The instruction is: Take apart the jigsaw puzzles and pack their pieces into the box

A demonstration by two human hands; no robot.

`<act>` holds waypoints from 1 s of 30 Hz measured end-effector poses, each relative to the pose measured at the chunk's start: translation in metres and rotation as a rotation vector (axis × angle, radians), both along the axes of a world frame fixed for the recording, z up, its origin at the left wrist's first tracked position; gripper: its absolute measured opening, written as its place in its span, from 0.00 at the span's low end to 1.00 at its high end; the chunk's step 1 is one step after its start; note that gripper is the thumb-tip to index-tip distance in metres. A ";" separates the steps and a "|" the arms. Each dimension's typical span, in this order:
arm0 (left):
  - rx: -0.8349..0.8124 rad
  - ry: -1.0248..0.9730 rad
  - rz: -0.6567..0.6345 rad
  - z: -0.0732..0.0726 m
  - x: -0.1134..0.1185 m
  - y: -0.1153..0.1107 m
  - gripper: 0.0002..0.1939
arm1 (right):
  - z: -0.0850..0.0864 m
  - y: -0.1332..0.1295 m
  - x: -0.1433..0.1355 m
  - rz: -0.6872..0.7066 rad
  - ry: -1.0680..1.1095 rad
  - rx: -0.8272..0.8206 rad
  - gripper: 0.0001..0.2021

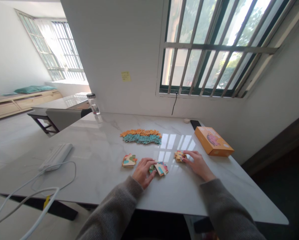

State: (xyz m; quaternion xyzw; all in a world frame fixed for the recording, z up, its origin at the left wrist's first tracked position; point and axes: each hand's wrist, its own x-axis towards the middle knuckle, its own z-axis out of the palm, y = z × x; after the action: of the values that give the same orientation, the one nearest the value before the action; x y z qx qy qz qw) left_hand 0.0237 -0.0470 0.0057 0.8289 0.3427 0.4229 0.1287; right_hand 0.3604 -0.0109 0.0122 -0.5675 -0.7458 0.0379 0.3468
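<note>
My left hand (144, 172) curls around a green-patterned jigsaw piece (150, 169), thumb on the near side and fingers on the far side. Touching that piece on its right are pale, colourful jigsaw pieces (161, 168), lying flat on the table. Farther right, my right hand (196, 162) has its thumb and fingers closed at the right edge of a small stack of yellowish jigsaw pieces (179, 156). Left of my left hand lies another small stack of jigsaw pieces (129, 160). Beyond both hands spreads a long heap of orange and teal jigsaw pieces (142, 137).
An orange box (213, 140) stands at the right, with a black phone (195, 124) behind it. On the left of the white marbled table (97, 180) lie a white power strip (56, 156) and its cable (57, 189). A clear bottle (94, 105) stands at the far left corner.
</note>
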 end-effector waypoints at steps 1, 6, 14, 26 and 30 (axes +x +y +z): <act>-0.003 0.000 0.022 0.001 0.000 0.000 0.15 | -0.001 0.000 0.001 -0.005 -0.027 -0.010 0.13; -0.006 0.006 0.079 0.002 0.000 0.001 0.16 | 0.012 -0.015 -0.035 0.099 -0.086 0.134 0.14; -0.017 0.074 0.056 0.005 0.001 -0.001 0.15 | 0.028 -0.046 -0.103 0.542 -0.073 -0.078 0.16; -0.040 0.189 0.020 -0.001 0.001 0.003 0.19 | 0.019 -0.042 -0.097 0.469 -0.214 -0.040 0.11; 0.005 0.216 0.031 0.001 0.000 0.003 0.20 | 0.019 -0.044 -0.099 0.475 -0.225 -0.005 0.15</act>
State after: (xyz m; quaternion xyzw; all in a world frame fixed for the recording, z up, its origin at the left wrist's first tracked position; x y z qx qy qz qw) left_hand 0.0240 -0.0445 0.0069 0.8647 0.3662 0.3339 0.0823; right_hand 0.2617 -0.0547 0.0310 -0.3781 -0.8918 0.0567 0.2419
